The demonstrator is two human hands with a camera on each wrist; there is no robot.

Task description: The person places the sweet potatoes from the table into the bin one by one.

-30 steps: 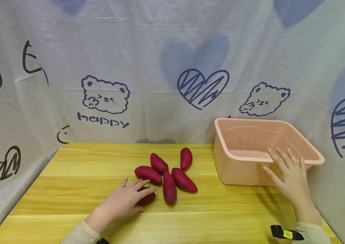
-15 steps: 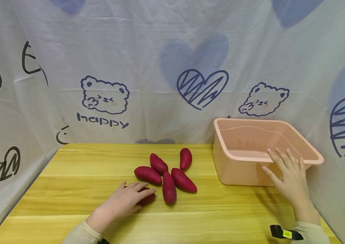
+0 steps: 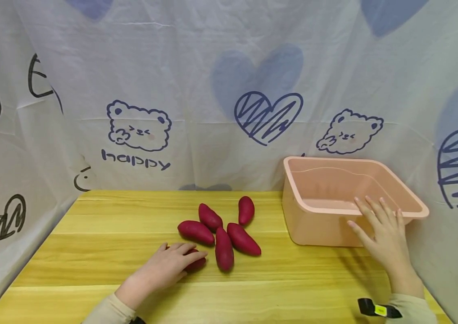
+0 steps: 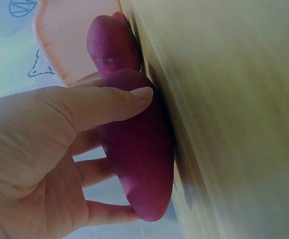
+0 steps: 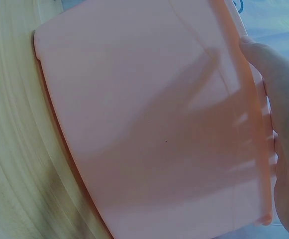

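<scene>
One sweet potato (image 4: 142, 149) gripped; five others (image 3: 224, 249) remain ungripped on the tabletop (image 3: 277, 288).
Left hand (image 3: 166, 268): thumb and fingers hold the sweet potato low, at tabletop level. Right hand (image 3: 387, 240): rests on the pink bin (image 3: 322, 228), fingers extended.

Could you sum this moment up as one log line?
Left hand: holds red sweet potato | Right hand: at rim of pink bin | Five more sweet potatoes: on wooden table
</scene>
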